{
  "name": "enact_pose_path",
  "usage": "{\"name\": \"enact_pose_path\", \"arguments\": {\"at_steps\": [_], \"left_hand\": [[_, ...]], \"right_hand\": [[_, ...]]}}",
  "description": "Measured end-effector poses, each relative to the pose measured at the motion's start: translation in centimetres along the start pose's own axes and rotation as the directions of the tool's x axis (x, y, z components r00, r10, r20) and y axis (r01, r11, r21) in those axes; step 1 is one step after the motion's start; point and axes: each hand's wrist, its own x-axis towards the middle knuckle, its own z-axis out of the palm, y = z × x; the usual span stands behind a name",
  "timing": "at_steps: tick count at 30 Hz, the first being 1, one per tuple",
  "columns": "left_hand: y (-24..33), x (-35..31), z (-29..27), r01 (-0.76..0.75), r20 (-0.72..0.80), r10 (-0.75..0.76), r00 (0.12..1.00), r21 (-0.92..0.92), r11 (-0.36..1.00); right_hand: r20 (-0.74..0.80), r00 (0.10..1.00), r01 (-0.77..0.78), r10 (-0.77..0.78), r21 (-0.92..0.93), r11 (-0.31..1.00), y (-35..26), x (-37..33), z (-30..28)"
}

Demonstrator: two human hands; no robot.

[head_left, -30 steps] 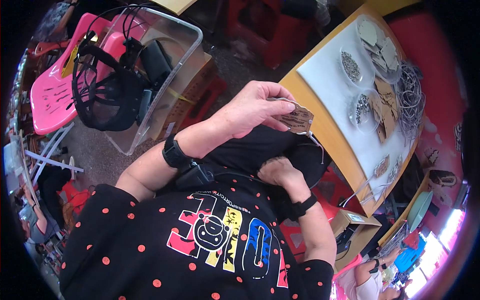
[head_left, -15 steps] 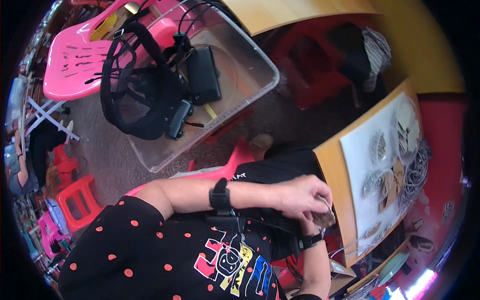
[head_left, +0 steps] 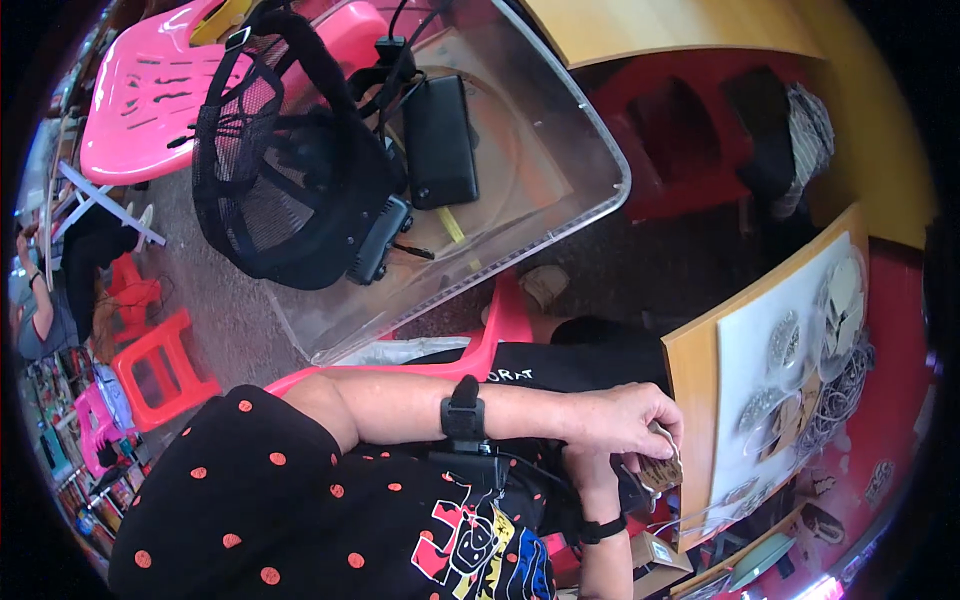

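My left hand (head_left: 632, 418) comes across from the left, its fingers closed on the upper end of a small flat brown piece with dark markings and a pale edge (head_left: 660, 472). My right hand (head_left: 592, 468) rises from below and lies behind and beneath the left one. Its fingers are mostly hidden, so whether it also grips the piece does not show. Both hands are close to the near edge of a wooden table (head_left: 690, 400). Black straps circle both wrists.
On the table's white sheet (head_left: 738, 350) are clear plastic bowls (head_left: 785, 340) of small parts, flat pale pieces (head_left: 845, 290) and a grey cord bundle (head_left: 848, 395). To the left, a clear plastic bin (head_left: 585, 235) carries a black mesh cap (head_left: 290, 190) and a black box (head_left: 440, 140). Pink chair (head_left: 150, 90) behind.
The view has shifted. My left hand's fingers have moved to the top of the brown piece, which now shows its marked face; my right hand is lower behind it.
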Motion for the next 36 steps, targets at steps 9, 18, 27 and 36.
{"name": "enact_pose_path", "arguments": {"at_steps": [9,18,27,36], "left_hand": [[-0.7,-0.2,0.0,-0.052,-0.033,0.049,0.998,-0.074,0.996],[0.1,-0.2,0.5,-0.009,-0.119,0.009,0.993,0.003,1.000],[1.9,-0.1,3.4,-0.012,-0.124,0.023,0.992,0.090,0.996],[4.0,3.4,8.2,0.039,-0.100,-0.022,0.995,0.167,0.985]], "right_hand": [[-0.165,0.967,-0.060,0.193,0.588,0.807,-2.1,-8.1,-6.1],[-0.400,0.680,0.720,0.614,0.519,-0.460,0.6,-14.4,-7.2],[-0.446,0.602,0.797,0.662,0.298,-0.525,0.9,-16.4,-7.9],[-0.479,0.560,0.819,0.676,0.200,-0.538,3.4,-17.8,-7.2]]}}
